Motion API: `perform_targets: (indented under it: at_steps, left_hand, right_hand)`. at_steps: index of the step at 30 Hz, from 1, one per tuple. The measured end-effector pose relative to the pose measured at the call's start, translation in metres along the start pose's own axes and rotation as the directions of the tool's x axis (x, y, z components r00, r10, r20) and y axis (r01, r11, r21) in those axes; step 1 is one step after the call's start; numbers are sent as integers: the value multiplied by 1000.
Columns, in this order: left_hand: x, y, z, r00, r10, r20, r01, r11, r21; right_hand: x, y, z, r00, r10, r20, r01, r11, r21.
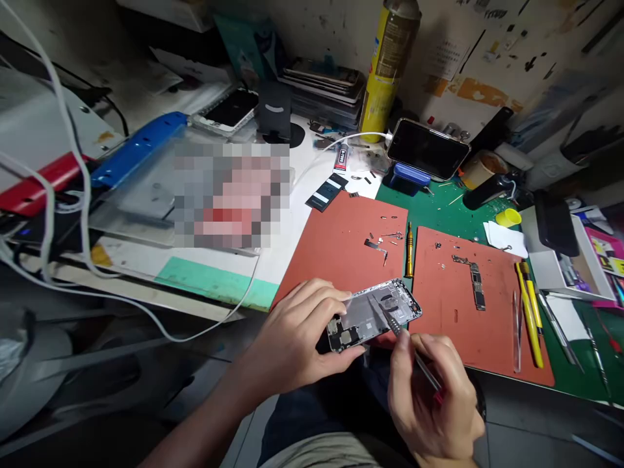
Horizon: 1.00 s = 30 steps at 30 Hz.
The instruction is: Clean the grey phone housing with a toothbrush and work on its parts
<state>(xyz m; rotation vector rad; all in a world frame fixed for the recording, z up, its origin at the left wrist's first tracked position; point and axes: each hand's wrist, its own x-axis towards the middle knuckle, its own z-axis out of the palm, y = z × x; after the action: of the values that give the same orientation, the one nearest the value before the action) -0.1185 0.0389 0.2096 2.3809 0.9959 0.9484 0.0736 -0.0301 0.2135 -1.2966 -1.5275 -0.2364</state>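
Taking the phone shell as the hub, with twelve o'clock pointing straight away from the person, the right hand (436, 390) sits between four and five o'clock, closed around a slim, grey metal hand tool (426, 370) with a red part showing at the palm. The tool slants up toward eleven, its working end over the inner face of the shell; whether it touches cannot be told. The left hand (305, 328), at nine o'clock, grips the silver-grey, rectangular metal phone shell (358, 315), thumb along the near edge and fingers over the far edge. The shell lies tilted, inside facing up, at the near edge of the bench; whether it rests on anything is hidden.

At three o'clock, yellow-and-black slender tools (529, 312) lie on the right-hand terracotta rectangular mat (439, 318). Between two and three, a dark, narrow L-shaped circuit board (478, 286) lies on the same mat. At one o'clock is a gold-coloured, thin metal screwdriver (410, 253), between that mat and the left-hand terracotta mat (331, 253). Just past twelve, small metal parts (377, 247) are scattered on the left-hand mat. Toward eleven lies a flat black rectangle with white bands (326, 192). Farther, between twelve and one, a dark-screened smartphone (429, 149) leans on a blue stand (408, 179). Farthest, at twelve, stands a tall yellow metal can (390, 71).
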Motion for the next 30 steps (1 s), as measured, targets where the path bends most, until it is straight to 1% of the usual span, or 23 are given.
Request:
perform_targets:
  at_steps: [2,3,10,15,22,30]
  left_hand:
    - [0,0,0,1000,-9,2,9,1000,0]
    - [0,0,0,1000,-11,5,11,1000,-3]
    - [0,0,0,1000,-17,13,17,1000,-9]
    - [1,-1,0,999,-22,23,22,1000,-9]
    - [2,0,-2,999,-28,32,29,999,-29]
    - [4,2,-4,996,-60,73,63,997,-46]
  right_hand:
    - [-1,5,1,998,-23,54,23,1000,3]
    - [-3,8,2,998,-25,61,25,1000,4]
    - [-15,14,9,999,-42,12,43,998,-35]
    - [-14,14,10,999,-26,28,26,999,-22]
    - [-6,12,5,989,-69,135,61,996,62]
    - [-4,15,3,981,-77,177,66,996,66]
